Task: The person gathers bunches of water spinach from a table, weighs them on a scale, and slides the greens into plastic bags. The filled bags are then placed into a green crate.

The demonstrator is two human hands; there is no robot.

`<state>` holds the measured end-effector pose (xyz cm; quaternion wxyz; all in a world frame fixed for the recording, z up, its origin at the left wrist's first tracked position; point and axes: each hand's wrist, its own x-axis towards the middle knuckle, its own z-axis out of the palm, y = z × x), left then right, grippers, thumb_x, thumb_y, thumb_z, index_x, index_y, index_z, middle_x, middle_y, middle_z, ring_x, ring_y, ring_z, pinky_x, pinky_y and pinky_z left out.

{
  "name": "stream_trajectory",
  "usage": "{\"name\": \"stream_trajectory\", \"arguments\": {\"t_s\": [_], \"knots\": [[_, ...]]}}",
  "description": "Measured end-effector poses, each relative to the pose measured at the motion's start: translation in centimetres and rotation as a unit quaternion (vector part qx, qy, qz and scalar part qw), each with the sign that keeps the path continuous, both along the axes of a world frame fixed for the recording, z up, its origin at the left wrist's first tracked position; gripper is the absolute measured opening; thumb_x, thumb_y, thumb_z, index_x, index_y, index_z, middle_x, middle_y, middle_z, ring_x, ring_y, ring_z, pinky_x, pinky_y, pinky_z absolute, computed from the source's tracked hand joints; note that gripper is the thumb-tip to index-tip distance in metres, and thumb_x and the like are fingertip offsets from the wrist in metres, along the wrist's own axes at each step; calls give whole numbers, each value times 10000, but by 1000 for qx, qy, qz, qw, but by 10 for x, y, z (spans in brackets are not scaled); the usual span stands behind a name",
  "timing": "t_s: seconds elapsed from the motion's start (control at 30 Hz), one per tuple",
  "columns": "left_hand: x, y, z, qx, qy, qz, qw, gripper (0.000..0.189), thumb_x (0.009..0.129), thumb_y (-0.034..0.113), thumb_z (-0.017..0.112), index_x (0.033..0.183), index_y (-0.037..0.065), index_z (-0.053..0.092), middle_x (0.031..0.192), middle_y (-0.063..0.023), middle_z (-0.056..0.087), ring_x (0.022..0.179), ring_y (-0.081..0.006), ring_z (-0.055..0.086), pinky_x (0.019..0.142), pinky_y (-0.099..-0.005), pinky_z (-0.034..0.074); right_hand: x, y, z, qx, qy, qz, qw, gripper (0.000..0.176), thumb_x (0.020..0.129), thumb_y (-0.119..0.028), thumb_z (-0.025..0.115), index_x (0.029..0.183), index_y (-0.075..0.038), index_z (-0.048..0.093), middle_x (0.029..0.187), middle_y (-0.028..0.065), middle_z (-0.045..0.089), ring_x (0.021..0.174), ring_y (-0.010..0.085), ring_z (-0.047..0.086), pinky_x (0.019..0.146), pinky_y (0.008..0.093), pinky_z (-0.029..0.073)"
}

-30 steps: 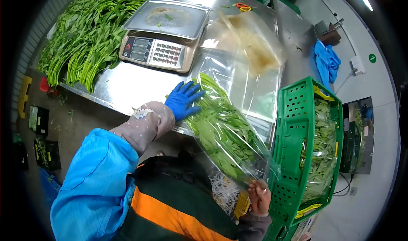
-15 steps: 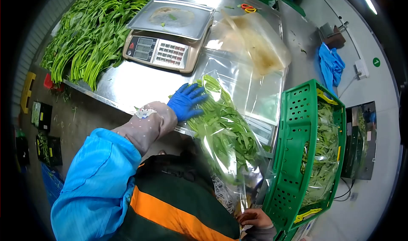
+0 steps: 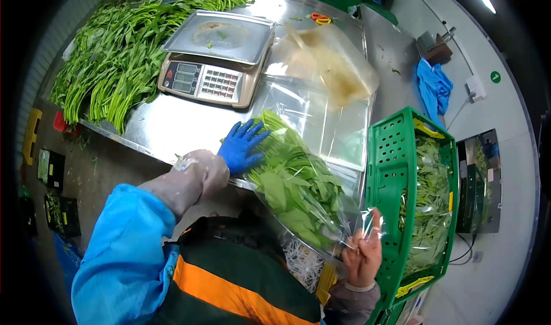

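A clear plastic bag filled with leafy green vegetables lies across the table's front edge, stems toward the scale and leaves toward me. My left hand, in a blue glove, rests with fingers spread against the stem end of the bag. At the leaf end, my right hand is bare, its index finger pointing up and the other fingers curled on the bag's loose plastic. Exactly how the plastic sits between those fingers is partly hidden by glare.
A digital scale stands on the metal table. Loose greens are heaped at left. Flat plastic bags and orange-handled scissors lie behind. At right, a green crate holds bagged greens. White shreds sit below the bag.
My right hand has risen from near the bottom edge to beside the crate, bringing the bag's loose end up. My left hand stays on the bag. The whole view has shifted slightly.
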<state>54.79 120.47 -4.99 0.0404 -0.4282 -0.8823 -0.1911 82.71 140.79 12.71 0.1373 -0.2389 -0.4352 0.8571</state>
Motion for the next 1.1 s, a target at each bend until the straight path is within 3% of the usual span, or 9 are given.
{"name": "stream_trajectory", "arguments": {"t_s": [0.1, 0.2, 0.37, 0.5, 0.57, 0.7, 0.87, 0.93, 1.1], "knots": [[36, -17, 17, 192, -295, 150, 924, 636, 810, 475, 517, 1300, 100, 360, 1290, -182, 395, 1185, -347, 377, 985, -455, 287, -39, -5, 52, 54, 55, 86, 993, 733, 787, -52, 532, 1387, -99, 114, 596, 43, 424, 405, 92, 381, 313, 213, 346], [46, -19, 113, 305, -854, 243, 344, 732, 790, 544, 529, 1276, 21, 366, 1221, -182, 458, 1108, -310, 462, 917, -399, 384, -76, -24, 107, 139, 100, 204, 964, 745, 773, -45, 549, 1370, -14, 104, 561, 62, 426, 397, 114, 391, 335, 238, 375], [27, 41, 97, 421, -877, 18, 232, 828, 753, 618, 516, 1315, 45, 311, 1275, -152, 406, 1117, -280, 448, 918, -438, 374, -95, -101, 153, 568, 88, 536, 619, 571, 734, -6, 611, 1255, 5, 379, 857, 148, 625, 609, 158, 576, 627, 292, 487], [13, 42, 13, 459, -847, 25, 266, 839, 753, 633, 498, 1330, 59, 290, 1322, -130, 356, 1160, -273, 406, 936, -456, 349, -81, -146, 106, 706, 143, 471, 509, 507, 766, -58, 475, 1268, -52, 404, 757, 100, 583, 584, 249, 565, 540, 334, 463], [12, 3, -8, 441, -834, 71, 324, 845, 754, 640, 489, 1337, 66, 279, 1346, -118, 332, 1181, -270, 385, 944, -465, 337, -57, -147, 73, 807, 74, 497, 311, 494, 791, -65, 433, 1283, -88, 401, 681, 79, 539, 534, 231, 544, 499, 325, 444], [58, -93, 30, 325, -812, 182, 450, 741, 809, 574, 468, 1339, 86, 294, 1318, -115, 395, 1211, -259, 375, 981, -426, 313, -38, -137, 46, 620, -54, 641, 448, 503, 849, -193, 403, 1346, -210, 329, 852, 100, 579, 749, 257, 595, 669, 381, 470], [100, -144, 43, 132, -713, 168, 668, 713, 751, 468, 625, 1274, 52, 374, 1105, -154, 552, 987, -241, 558, 819, -350, 463, 4, -81, -50, 307, -163, 149, 926, 562, 711, -47, 653, 1211, -9, 398, 1076, 143, 543, 710, 149, 538, 636, 243, 439], [120, -154, 23, 65, -556, 142, 816, 789, 699, 476, 678, 1274, 33, 367, 1081, -161, 563, 953, -245, 576, 786, -330, 479, 16, -82, -85, 540, -258, 108, 794, 782, 673, -93, 699, 1320, -49, 262, 1026, 113, 522, 828, 170, 510, 701, 293, 432], [138, -129, 18, 6, -486, 190, 853, 566, 681, 542, 637, 990, 69, 609, 863, -155, 631, 812, -314, 608, 719, -359, 476, 11, -135, -137, 335, -287, 89, 893, 905, 678, -95, 719, 1359, -80, 123, 887, 103, 517, 685, 137, 541, 618, 255, 450]]}}
